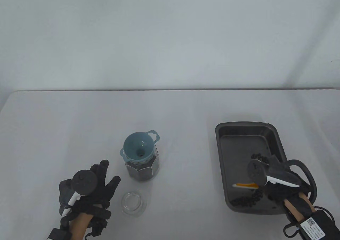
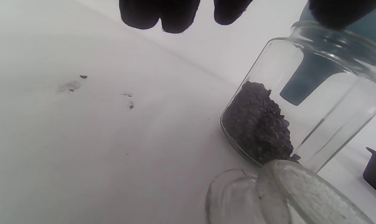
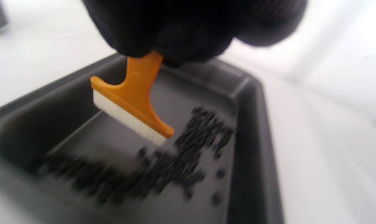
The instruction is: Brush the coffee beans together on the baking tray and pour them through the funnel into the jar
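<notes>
The right hand (image 1: 283, 182) has its fingers clamped around the handle of a little orange brush (image 3: 133, 101), white bristles down inside the dark baking tray (image 1: 221, 155) on the right side of the table (image 1: 170, 112), with the coffee beans (image 3: 163, 165) strung along the tray's near end and right wall. The left hand (image 1: 91, 186) just rests flat on the table with fingers spread and relaxed, gripping nothing, right beside the glass jar (image 1: 143, 168). The jar already has beans in the bottom and the teal funnel (image 1: 139, 148) sitting in its mouth, while its glass lid (image 1: 133, 203) lies on the table just in front of it.
</notes>
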{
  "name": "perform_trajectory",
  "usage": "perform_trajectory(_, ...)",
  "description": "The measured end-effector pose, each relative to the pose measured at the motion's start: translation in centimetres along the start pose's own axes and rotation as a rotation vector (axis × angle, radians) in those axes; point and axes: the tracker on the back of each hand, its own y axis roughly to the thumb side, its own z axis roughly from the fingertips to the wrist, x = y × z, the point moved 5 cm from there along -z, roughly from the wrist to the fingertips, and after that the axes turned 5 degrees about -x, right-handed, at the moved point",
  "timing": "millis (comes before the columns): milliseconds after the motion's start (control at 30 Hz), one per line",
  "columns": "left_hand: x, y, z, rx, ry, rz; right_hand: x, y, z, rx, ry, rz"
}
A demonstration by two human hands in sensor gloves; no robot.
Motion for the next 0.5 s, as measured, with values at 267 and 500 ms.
perform_trajectory(267, 0.1, -0.2, -0.1, -0.007, -0.014, 0.009, -0.7, -3.9, -5.5, -0.169, -0.31, 0.018)
perform_trajectory(500, 0.0, -0.3, -0.1, -0.011, -0.018, 0.015, -6.4, -3.6, -8.3, -0.177, -0.288, 0.189)
